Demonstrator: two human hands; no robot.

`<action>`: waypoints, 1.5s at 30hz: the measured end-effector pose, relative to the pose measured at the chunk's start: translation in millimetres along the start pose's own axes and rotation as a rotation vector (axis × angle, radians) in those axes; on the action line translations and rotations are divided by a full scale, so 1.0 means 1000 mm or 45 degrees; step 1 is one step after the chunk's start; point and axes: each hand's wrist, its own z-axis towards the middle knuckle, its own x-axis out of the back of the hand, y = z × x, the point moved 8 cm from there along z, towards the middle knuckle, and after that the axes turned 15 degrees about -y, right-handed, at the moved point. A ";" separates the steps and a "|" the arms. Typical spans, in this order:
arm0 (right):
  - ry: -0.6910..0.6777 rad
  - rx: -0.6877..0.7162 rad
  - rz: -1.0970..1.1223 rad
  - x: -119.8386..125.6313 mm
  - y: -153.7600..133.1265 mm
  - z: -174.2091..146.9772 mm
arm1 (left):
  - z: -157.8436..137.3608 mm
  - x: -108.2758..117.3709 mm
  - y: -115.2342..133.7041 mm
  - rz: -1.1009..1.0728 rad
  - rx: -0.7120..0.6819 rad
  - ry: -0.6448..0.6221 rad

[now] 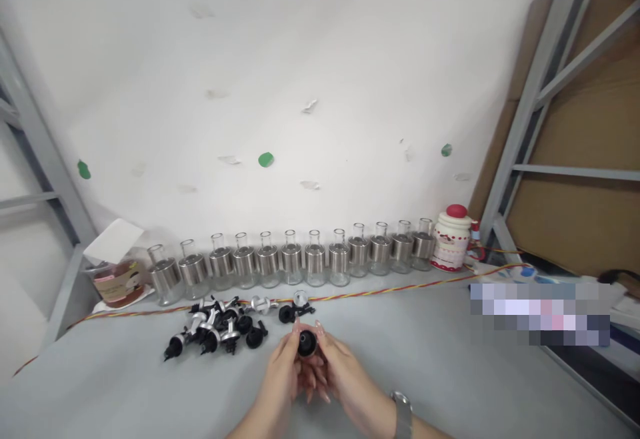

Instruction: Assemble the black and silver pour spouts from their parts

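My left hand (287, 361) and my right hand (334, 357) come together at the front middle of the table. Between the thumbs and fingers of both is a round black bottle pourer part (307, 343), its dark hollow side facing me. Most of it is hidden by my fingers. Just beyond my fingertips lie a black pourer piece (287, 313) and a clear round cap (301, 298). To the left is a loose pile of black and silver pourer tops (213, 332).
Several glass bottles with steel sleeves (267, 262) stand in a row along the wall. A white and red jar (450, 242) ends the row at right; a brown container (120, 285) stands left. A red and yellow twisted wire (380, 291) crosses the table before the bottles.
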 end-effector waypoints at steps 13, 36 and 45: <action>0.052 -0.010 -0.044 0.009 0.006 0.001 | -0.007 -0.003 0.009 -0.113 0.057 0.006; -0.264 0.014 -0.086 -0.009 -0.015 -0.005 | -0.013 0.000 0.043 0.338 -0.112 0.023; -0.253 0.017 -0.257 0.000 -0.016 -0.003 | -0.026 -0.011 0.054 0.539 -0.330 -0.003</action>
